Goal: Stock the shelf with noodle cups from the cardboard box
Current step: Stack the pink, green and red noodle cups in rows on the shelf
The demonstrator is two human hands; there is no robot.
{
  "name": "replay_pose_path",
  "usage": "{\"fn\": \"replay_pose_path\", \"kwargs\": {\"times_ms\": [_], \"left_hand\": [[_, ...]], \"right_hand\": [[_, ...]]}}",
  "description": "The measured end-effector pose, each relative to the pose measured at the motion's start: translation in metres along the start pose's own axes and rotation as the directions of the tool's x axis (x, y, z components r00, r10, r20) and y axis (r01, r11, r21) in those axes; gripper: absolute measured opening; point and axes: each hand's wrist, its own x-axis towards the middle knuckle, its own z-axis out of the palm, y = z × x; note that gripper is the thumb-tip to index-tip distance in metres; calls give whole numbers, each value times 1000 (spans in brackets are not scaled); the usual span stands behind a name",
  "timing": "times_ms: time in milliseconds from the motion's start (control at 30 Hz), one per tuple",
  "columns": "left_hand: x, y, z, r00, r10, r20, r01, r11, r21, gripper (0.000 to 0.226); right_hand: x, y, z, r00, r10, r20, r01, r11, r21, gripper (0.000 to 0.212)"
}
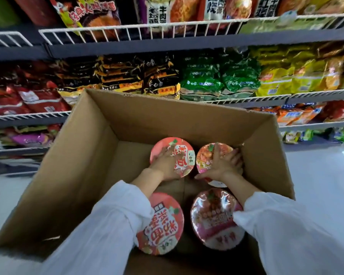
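An open cardboard box (168, 114) stands in front of the shelves with several pink-lidded noodle cups upright inside. My left hand (165, 164) is spread over the lid of the far left cup (179, 142), fingers reaching toward its rim. My right hand (224, 164) spans the far right cup (205, 155), thumb at its near edge and fingers curled over its right side by the box wall. Both cups still rest on the box floor. Two more cups, the near left cup (163, 225) and the near right cup (214, 219), stand between my white sleeves.
Wire-fronted shelves (127, 32) rise behind the box, packed with noodle bags: black and orange packs (139, 76), green packs (218, 80), yellow packs (286, 76), red packs (28, 100). A pale floor (322, 175) shows right of the box. The box's left half holds no cups.
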Motion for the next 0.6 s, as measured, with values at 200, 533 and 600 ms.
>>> {"fn": "replay_pose_path", "kwargs": {"times_ms": [200,533,600], "left_hand": [[1,10,-9,1000,-14,-24,13,999,-48,62],[0,54,-10,995,-98,4,87,862,-499,39],[5,57,-7,991,-133,-13,108,851,-513,35]], "right_hand": [[-6,-1,-3,998,23,-51,-22,1000,11,135],[-28,-9,-24,1000,6,19,-8,993,117,78],[-21,1,-16,992,123,30,-127,971,201,82]]}}
